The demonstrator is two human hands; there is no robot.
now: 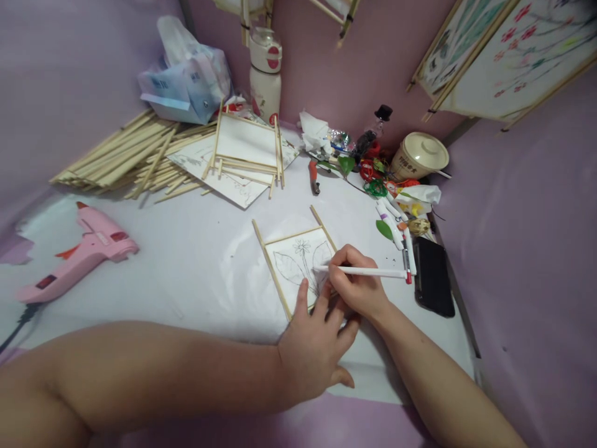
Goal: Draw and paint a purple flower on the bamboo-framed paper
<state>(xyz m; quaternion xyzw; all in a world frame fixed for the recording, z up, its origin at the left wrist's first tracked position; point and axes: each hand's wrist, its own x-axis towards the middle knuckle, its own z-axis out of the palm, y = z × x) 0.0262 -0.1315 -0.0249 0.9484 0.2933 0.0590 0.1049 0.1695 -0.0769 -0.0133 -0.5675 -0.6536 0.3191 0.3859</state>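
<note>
A slim white pen (368, 271) is gripped between the fingers of my right hand (357, 280). Its tip is at the right-hand leaf of a line drawing (301, 264), which shows a flower with two large leaves on white paper. Thin wooden sticks (275, 274) frame the paper. My left hand (319, 345) lies with fingers spread over the lower edge of the drawing, its fingertips on the paper. Both hands cover the drawing's lower right part.
To the left lies a pink glue gun (93, 249). Behind are wooden sticks (121, 152), a tissue pack (191, 87), a bottle (265, 74) and another stick frame (247, 140). Red-handled pliers (314, 177), markers (389, 224), a lidded tub (420, 155) and a black phone (433, 274) stand rightward.
</note>
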